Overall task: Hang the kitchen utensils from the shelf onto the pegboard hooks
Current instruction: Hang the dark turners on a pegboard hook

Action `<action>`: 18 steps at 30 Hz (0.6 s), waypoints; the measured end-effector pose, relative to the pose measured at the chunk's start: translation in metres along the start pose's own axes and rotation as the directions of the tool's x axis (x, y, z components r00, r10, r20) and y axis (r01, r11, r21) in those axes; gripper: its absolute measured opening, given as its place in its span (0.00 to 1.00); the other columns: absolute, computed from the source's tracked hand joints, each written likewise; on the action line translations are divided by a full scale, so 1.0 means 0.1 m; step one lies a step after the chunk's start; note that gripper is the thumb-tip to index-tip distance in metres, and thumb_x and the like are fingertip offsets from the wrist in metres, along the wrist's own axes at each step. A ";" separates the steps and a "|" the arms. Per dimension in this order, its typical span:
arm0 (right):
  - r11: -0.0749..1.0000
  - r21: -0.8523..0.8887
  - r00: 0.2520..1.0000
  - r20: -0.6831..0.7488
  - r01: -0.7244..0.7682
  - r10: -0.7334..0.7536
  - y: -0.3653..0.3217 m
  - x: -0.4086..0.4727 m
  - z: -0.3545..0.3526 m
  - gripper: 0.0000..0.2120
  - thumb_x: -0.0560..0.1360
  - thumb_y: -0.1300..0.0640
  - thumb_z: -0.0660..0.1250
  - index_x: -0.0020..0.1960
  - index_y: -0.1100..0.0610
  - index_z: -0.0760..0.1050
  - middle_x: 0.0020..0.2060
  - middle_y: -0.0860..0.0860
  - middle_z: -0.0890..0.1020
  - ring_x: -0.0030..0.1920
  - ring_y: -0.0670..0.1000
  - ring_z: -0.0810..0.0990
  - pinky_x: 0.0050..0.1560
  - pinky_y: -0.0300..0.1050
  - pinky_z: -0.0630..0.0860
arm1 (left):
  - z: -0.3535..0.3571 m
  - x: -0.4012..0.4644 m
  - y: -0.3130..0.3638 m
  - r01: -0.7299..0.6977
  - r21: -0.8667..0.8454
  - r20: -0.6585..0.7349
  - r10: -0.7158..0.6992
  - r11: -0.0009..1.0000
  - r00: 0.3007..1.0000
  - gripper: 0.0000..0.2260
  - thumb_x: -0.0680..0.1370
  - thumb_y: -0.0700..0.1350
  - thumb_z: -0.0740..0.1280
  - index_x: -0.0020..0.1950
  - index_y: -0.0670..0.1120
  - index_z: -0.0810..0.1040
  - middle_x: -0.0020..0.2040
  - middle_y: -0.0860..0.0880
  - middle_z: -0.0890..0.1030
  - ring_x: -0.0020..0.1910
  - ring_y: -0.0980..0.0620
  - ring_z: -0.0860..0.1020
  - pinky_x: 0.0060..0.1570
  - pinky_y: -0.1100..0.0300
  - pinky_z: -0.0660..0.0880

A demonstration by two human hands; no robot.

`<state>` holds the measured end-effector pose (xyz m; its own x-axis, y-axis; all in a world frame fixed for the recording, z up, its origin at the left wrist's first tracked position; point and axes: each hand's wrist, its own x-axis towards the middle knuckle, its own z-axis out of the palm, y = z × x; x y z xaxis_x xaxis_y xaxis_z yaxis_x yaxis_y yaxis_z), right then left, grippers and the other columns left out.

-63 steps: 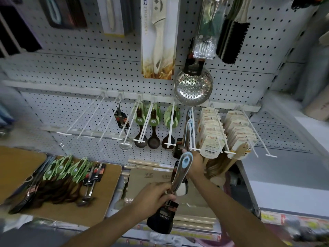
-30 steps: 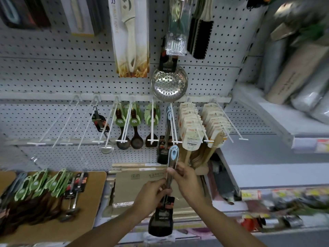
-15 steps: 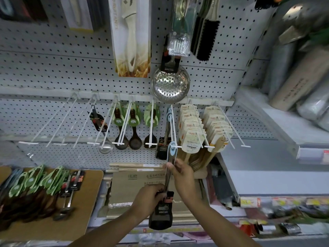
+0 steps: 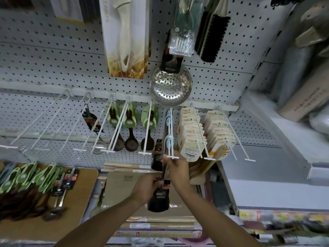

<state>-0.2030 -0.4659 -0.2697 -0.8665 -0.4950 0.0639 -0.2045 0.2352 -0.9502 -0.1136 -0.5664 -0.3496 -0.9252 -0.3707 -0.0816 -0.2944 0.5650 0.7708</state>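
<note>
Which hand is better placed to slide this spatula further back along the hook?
Right. The right hand pinches the spatula handle just below the hook, near its loop. The left hand grips lower, by the black head.

What I saw was a shop aisle, the housewares section by the look of it. A white pegboard [image 4: 53,68] wall carried long wire hooks [image 4: 147,129] hung with many copies of the same goods: carded wooden spoons [image 4: 130,132], packs of labelled spatulas [image 4: 191,138], a boxed knife [image 4: 124,36], a perforated skimmer [image 4: 170,86] and a brush [image 4: 211,34]. More packaged spoons lay stacked on the shelf [image 4: 53,220] below, and price labels [image 4: 249,215] ran along the shelf edge at lower right
</note>
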 end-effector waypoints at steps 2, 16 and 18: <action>1.000 0.029 1.000 -0.010 0.004 -0.004 -0.06 0.07 0.01 0.04 0.78 0.59 0.67 0.49 0.57 0.80 0.39 0.45 0.84 0.43 0.43 0.82 0.45 0.38 0.77 | -0.02 0.08 0.01 0.009 0.004 -0.004 -0.009 1.000 1.000 0.06 0.78 0.44 0.68 0.43 0.54 0.79 0.42 0.57 0.83 0.42 0.59 0.80 0.40 0.63 0.70; 0.983 0.048 0.982 0.073 -0.178 0.174 -0.09 0.28 0.02 0.07 0.78 0.61 0.66 0.55 0.57 0.72 0.42 0.46 0.79 0.44 0.45 0.79 0.47 0.38 0.76 | -0.12 0.34 0.01 0.023 0.000 -0.019 -0.023 1.000 1.000 0.21 0.76 0.49 0.73 0.67 0.56 0.73 0.57 0.60 0.81 0.53 0.59 0.79 0.51 0.60 0.75; 0.991 -0.004 0.989 0.063 -0.137 0.137 0.03 0.27 0.04 0.10 0.77 0.60 0.70 0.56 0.55 0.71 0.42 0.42 0.78 0.43 0.38 0.78 0.44 0.32 0.73 | -0.14 0.29 -0.01 0.026 0.035 -0.057 -0.024 0.999 0.998 0.29 0.75 0.51 0.73 0.74 0.56 0.67 0.65 0.58 0.77 0.61 0.56 0.77 0.57 0.57 0.75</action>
<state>-0.2250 -0.4815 -0.2721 -0.8562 -0.5094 -0.0863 -0.0852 0.3040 -0.9488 -0.1365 -0.5878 -0.3434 -0.9026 -0.4256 -0.0642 -0.3268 0.5805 0.7458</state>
